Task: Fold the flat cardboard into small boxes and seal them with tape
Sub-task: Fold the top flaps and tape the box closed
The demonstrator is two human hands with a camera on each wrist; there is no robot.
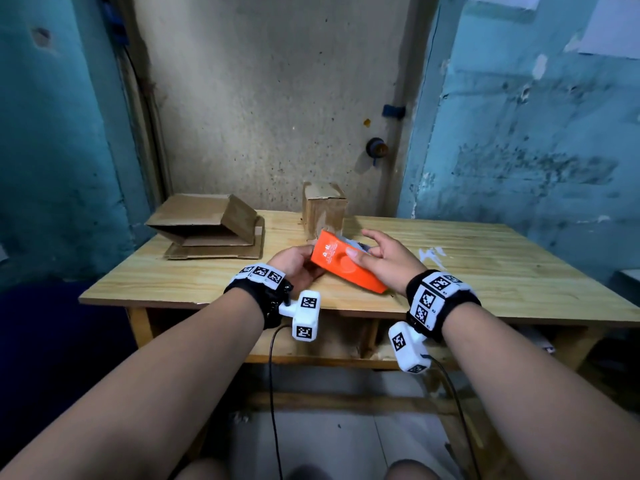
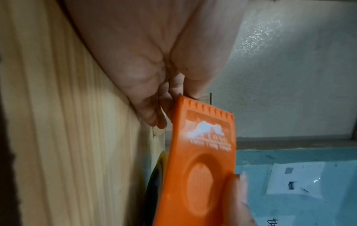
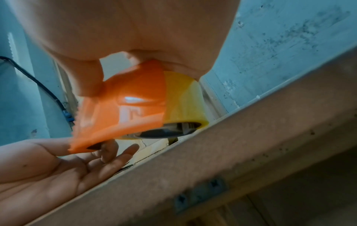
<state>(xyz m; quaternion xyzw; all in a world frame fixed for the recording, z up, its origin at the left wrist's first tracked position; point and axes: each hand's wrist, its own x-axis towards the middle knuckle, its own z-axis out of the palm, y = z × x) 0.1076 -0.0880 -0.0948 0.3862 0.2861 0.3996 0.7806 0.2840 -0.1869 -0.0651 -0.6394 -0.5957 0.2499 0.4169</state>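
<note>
From my head the wide view looks forward and down over both my forearms to the wooden table (image 1: 485,258) and the wall behind it, some way back; the camera on my left wrist looks along my left hand (image 2: 146,64), very close, with the table edge-on beside it; the one on my right wrist looks up from under my right hand (image 3: 135,30), also very close; all three share the orange tape dispenser (image 1: 346,268).

A: What's over the wooden table (image 1: 485,258)?
B: An orange tape dispenser (image 1: 341,268), held by the right hand (image 1: 384,261), thumb on its side; the left hand (image 1: 294,268) touches its near end.
A: Behind?
B: A small cardboard box (image 1: 323,206) upright, flat cardboard (image 1: 211,226) far left
</note>
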